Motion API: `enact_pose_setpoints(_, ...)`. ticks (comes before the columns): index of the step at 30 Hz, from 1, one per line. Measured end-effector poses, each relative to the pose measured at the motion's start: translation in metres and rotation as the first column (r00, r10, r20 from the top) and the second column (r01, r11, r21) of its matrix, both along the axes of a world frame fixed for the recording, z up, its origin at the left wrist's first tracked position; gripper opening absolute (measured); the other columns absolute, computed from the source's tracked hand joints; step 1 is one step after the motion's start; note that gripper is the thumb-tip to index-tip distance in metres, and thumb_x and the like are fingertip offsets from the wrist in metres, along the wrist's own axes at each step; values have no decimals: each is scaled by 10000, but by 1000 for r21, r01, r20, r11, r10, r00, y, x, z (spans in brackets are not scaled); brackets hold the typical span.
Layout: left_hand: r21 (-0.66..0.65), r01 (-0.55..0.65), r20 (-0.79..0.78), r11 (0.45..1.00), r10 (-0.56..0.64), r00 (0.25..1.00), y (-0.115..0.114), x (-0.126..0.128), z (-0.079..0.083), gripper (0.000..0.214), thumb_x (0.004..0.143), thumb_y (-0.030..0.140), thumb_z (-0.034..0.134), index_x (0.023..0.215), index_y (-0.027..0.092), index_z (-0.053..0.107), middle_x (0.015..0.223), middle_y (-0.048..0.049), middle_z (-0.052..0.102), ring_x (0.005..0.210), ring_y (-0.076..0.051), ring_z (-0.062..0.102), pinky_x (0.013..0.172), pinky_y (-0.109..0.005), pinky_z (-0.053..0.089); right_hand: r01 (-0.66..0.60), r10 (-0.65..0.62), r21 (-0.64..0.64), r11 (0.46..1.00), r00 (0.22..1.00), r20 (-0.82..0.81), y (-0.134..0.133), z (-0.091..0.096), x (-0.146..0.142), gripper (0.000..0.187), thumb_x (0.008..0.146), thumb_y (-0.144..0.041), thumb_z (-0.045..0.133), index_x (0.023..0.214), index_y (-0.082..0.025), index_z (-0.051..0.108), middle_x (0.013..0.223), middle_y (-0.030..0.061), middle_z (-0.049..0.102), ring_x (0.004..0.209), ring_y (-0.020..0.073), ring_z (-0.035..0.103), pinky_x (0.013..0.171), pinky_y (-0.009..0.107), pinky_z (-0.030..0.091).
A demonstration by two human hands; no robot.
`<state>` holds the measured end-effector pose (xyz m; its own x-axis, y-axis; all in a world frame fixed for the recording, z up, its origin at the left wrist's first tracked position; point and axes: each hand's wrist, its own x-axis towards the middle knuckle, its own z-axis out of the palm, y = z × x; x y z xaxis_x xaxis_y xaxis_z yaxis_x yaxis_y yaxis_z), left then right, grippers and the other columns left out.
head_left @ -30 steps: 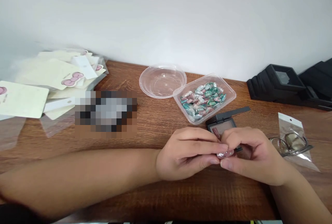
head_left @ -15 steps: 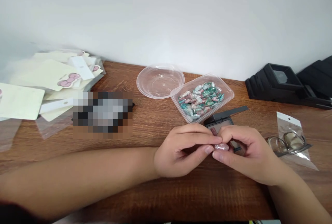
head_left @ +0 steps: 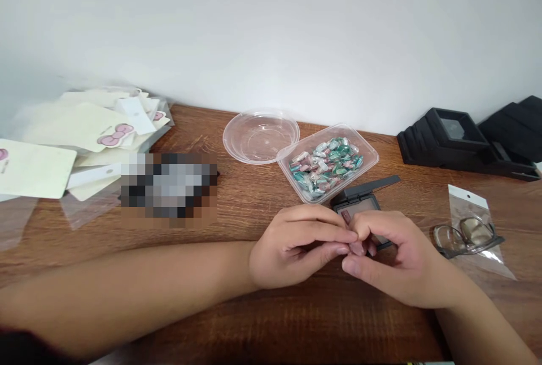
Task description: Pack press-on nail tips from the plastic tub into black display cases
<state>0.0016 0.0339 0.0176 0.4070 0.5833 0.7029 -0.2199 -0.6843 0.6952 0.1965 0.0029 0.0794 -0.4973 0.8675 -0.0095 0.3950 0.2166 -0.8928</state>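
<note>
Between the fingertips of both hands is a small shiny pink false nail (head_left: 357, 248), partly covered by them. My left hand (head_left: 296, 246) pinches it from the left with thumb and fingers. My right hand (head_left: 409, 258) is closed around its right side, index finger bent over the top and thumb below. Just behind the fingers lies an open black case (head_left: 363, 205) with a greyish inner surface. A dark pink false nail (head_left: 345, 216) rests on that surface; my right hand hides part of the case.
Behind stands a clear plastic tub (head_left: 368, 156) of green, pink and silvery false nails (head_left: 324, 165), with a round clear lid (head_left: 260, 136) alongside. Cream cards (head_left: 84, 125) in clear bags and a blurred dark object (head_left: 169, 184) lie left. Glasses (head_left: 468, 236) and black stacked holders (head_left: 444, 136) are right.
The pink false nail has been turned between my fingertips, and less of it shows. My right thumb has shifted slightly down and left. The view has moved a little.
</note>
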Motion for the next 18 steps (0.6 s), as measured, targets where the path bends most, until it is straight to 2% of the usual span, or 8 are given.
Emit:
enact_pose_setpoints(6,8,-18,-17,1000,19,1000,0,-1,0,106,967,119,636,1029,127,722,944,-95,727,860,-131,729,825,-231,629,-27,27,6,1000,999,18,0,0,0,267,931,-270,617,703,-202,496,647,-55,491,587,78,444,537,205,355)
enact_pose_setpoints(13,67,-78,-39,995,81,996,1,0,4,173,922,194,722,1087,144,700,961,-90,738,825,-127,734,779,-205,629,24,-24,103,994,1000,-7,-1,0,-2,287,976,-244,559,697,-191,518,626,-56,479,581,78,427,542,211,338)
enact_pose_setpoints(18,78,-118,-56,990,122,991,2,-2,6,173,905,246,760,1031,151,690,891,-63,735,775,-107,730,745,-174,622,47,-44,49,998,997,-60,-1,0,-8,302,965,-232,577,668,-183,556,597,-54,493,553,75,428,512,208,325)
